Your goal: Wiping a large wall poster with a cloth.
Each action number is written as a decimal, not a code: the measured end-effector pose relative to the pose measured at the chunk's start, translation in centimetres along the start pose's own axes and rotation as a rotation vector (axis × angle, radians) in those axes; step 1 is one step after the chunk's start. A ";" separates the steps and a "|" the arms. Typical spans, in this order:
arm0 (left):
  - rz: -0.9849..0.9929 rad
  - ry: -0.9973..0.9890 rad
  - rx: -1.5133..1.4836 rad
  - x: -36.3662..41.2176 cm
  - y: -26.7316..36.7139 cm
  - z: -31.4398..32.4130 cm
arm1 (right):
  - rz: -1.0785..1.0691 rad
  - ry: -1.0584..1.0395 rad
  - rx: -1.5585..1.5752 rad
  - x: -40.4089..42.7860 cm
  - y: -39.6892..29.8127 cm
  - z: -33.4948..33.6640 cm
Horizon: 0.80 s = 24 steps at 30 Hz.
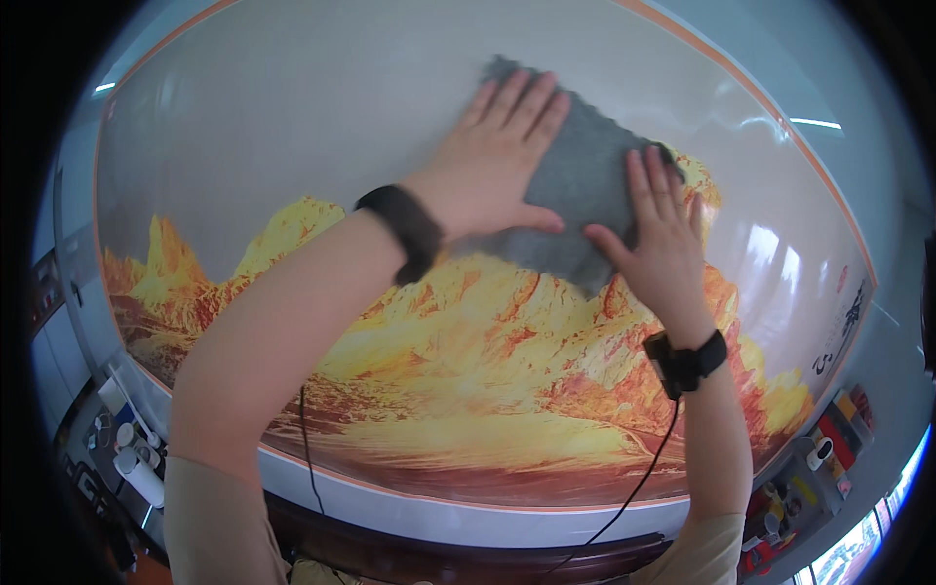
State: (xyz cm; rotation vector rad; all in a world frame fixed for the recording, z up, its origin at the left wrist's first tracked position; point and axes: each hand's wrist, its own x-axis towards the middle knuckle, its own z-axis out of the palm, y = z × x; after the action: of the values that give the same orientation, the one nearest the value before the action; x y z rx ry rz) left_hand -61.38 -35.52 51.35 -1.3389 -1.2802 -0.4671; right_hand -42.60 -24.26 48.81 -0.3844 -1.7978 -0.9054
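A grey cloth (581,172) is spread flat against a large glossy wall picture (468,351) of yellow and orange mountains under a grey sky. My left hand (497,161) presses on the cloth's left part, fingers spread and pointing up. My right hand (662,234) lies flat at the cloth's right edge, its thumb towards my left thumb. Both palms face the picture and hold the cloth against it. Each wrist wears a black band, and a dark device (680,365) with a cable sits at the right one.
Below the picture runs the dark wooden top of a piece of furniture (468,559). At lower left, a white bottle (139,475) stands among small items. Shelves (797,504) with several objects are at lower right, beside a bright window (848,548). Two black cables hang near my arms.
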 end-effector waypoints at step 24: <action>0.131 -0.298 -0.246 -13.1 7.7 -0.1 | 0.029 -0.349 0.344 -13.7 -5.5 -0.2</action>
State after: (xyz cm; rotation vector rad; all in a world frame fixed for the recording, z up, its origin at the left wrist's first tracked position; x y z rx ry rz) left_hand -58.94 -38.75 36.67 -1.7382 -1.3978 -0.3507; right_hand -40.37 -25.97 34.27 -0.3605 -2.2164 -0.5126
